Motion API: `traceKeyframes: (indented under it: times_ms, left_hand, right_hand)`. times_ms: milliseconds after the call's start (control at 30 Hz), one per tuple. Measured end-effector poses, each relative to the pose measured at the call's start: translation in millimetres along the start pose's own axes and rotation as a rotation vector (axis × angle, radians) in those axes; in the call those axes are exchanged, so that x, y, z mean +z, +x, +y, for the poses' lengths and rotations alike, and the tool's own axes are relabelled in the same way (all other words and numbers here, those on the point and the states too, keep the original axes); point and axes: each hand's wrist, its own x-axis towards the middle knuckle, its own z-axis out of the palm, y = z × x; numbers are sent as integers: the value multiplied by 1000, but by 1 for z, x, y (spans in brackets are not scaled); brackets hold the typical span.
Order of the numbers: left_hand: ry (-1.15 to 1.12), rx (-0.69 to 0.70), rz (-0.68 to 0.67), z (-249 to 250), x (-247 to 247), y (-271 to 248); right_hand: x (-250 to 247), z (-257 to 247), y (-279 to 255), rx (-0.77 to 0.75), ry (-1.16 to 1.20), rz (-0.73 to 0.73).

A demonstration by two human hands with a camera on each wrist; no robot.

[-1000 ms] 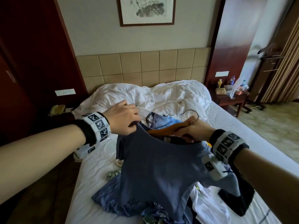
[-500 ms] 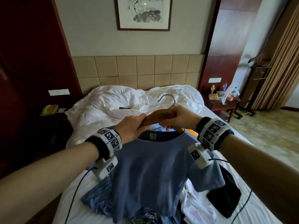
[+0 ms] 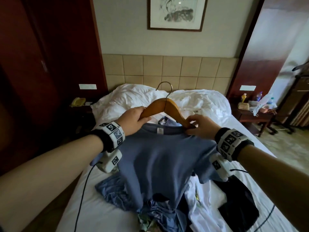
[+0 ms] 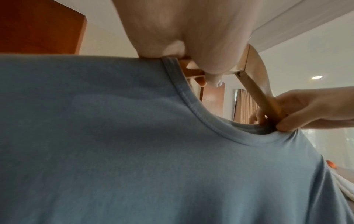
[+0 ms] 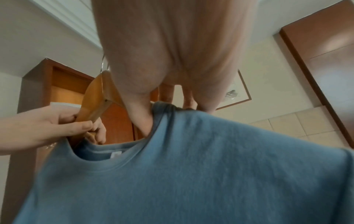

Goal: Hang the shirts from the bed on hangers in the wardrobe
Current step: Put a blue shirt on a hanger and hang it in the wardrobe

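Note:
A wooden hanger (image 3: 164,108) with a metal hook (image 3: 164,86) is held upright over the bed, both arm ends inside the collar of a blue T-shirt (image 3: 160,158). My left hand (image 3: 142,115) grips the hanger's left arm at the collar edge. My right hand (image 3: 192,123) pinches the right arm where the collar meets it. The left wrist view shows the blue T-shirt (image 4: 134,136), the hanger (image 4: 254,84) and my right hand (image 4: 283,121) pinching it. In the right wrist view, my left hand (image 5: 82,125) holds the hanger (image 5: 95,100) above the T-shirt (image 5: 191,166).
Below the shirt, a pile of clothes lies on the bed: blue garments (image 3: 113,190), a white shirt (image 3: 205,206), a black garment (image 3: 239,203). A rumpled white duvet (image 3: 133,97) covers the head end. A bedside table (image 3: 254,116) stands right, dark wood panelling (image 3: 41,64) left.
The hanger has risen and turned upright, hook up. My hands have moved apart along its arms, and the shirt's collar now sits spread over both ends.

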Motion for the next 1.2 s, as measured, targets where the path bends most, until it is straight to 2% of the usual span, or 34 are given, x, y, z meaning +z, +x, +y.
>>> traceKeyframes:
  times_ms: [100,233,400,500,567,700,800,867,967,1067,1200]
  left_hand:
    - [29,-76,-13,-9,-5,-7]
    - [121,-182,-41,-18,-24,-20]
    - [180,-357,29,-43,-54,-48]
    - [216,-616,35,-64,-73,-73]
    - [120,-825,63,-70,-88,-99]
    - [-195,-944,209,-66,-129,-163]
    - [-351,-936,402,-67,-163,-217]
    - [-405,-906,466,-72,-180,-244]
    - [-350,-924,633,-91,-222,-318]
    - [-259,-938,745,-110,-269,-394]
    - [-153,-1070,848,-128,-327,-494]
  right_hand:
    - [-5,-16,2,-83,30,-107]
    - [0,-49,8,-156,-174,-229]
    - [30,-116,19,-274,-170,-379]
    - [64,-171,26,-365,-147,-412]
    - [90,-208,28,-399,-86,-421]
    - [140,-287,26,-516,-27,-424]
    - [173,-353,16,-626,27,-451]
    - [187,-391,7,-683,71,-424]
    - [222,-473,-24,-809,107,-429]
    - [256,-552,-65,-907,157,-493]
    - [299,-649,-123,-1046,195,-567]
